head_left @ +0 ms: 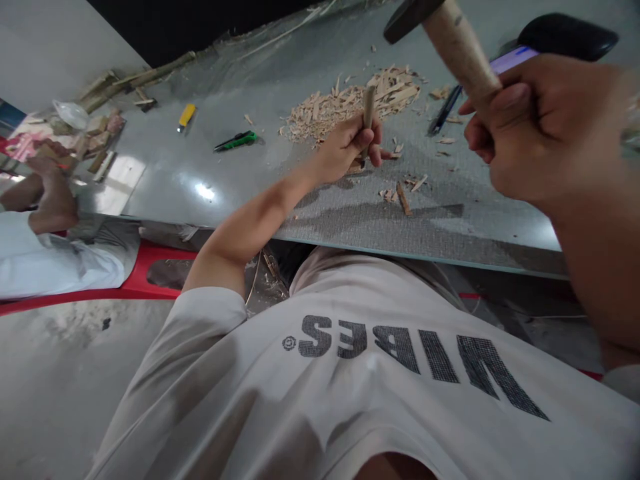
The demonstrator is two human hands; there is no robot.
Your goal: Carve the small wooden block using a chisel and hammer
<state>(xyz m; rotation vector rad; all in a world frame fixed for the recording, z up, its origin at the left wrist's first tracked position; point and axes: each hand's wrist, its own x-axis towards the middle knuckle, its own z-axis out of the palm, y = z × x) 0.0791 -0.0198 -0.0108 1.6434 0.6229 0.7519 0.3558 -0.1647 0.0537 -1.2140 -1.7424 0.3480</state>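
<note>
My left hand (343, 148) is wrapped round the wooden handle of a chisel (369, 107), which stands upright over the table (225, 193). The chisel's dark lower end meets a small brown piece of wood (356, 169), mostly hidden under my fingers. Up at the right, my right hand (540, 127) grips a hammer (463, 57) by its pale wooden handle. The hammer's dark head is raised above the table, apart from the chisel, and partly cut off by the top edge of the view.
Wood chips (340, 107) lie heaped behind my left hand. A green utility knife (236, 141) and a yellow one (187, 118) rest to the left. A dark pen-like tool (445, 110) and a black object (567, 35) sit at right. Another person's hands (47, 167) hold wood at far left.
</note>
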